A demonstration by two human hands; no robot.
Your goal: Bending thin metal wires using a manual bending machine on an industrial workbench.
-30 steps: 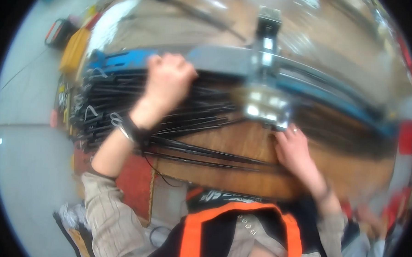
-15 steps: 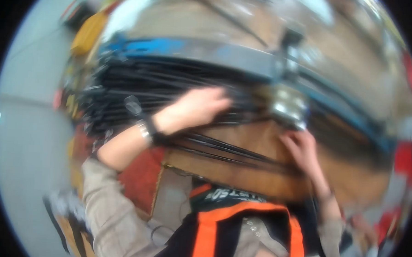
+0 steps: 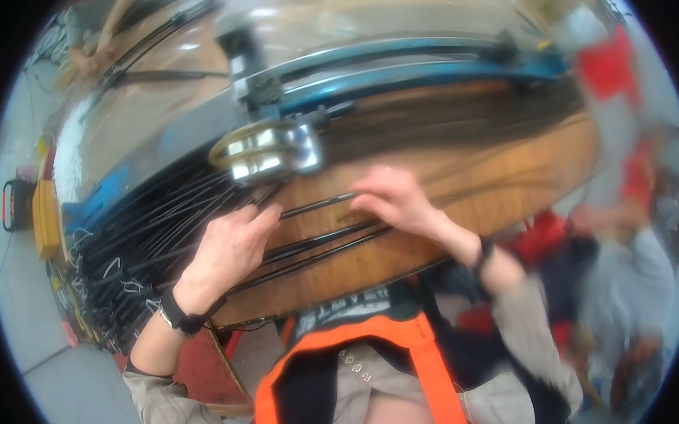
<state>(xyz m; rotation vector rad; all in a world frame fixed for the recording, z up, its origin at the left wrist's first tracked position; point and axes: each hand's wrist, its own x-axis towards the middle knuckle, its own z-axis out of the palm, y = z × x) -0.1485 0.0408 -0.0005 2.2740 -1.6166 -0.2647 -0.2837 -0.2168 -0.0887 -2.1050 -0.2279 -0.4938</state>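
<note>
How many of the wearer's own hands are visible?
2: the left hand, left of centre, and the right hand, farther right, both on one thin black rod.

Left hand (image 3: pixel 232 245), right hand (image 3: pixel 392 197) now closer, both on black rod (image 3: pixel 317 206)

A thin, straight black rod (image 3: pixel 317 205) is stretching between the left hand (image 3: pixel 232 247) and the right hand (image 3: pixel 393 198). It is slanting — its right part is sitting farther away — and its ends are hiding by the fingers.
</note>
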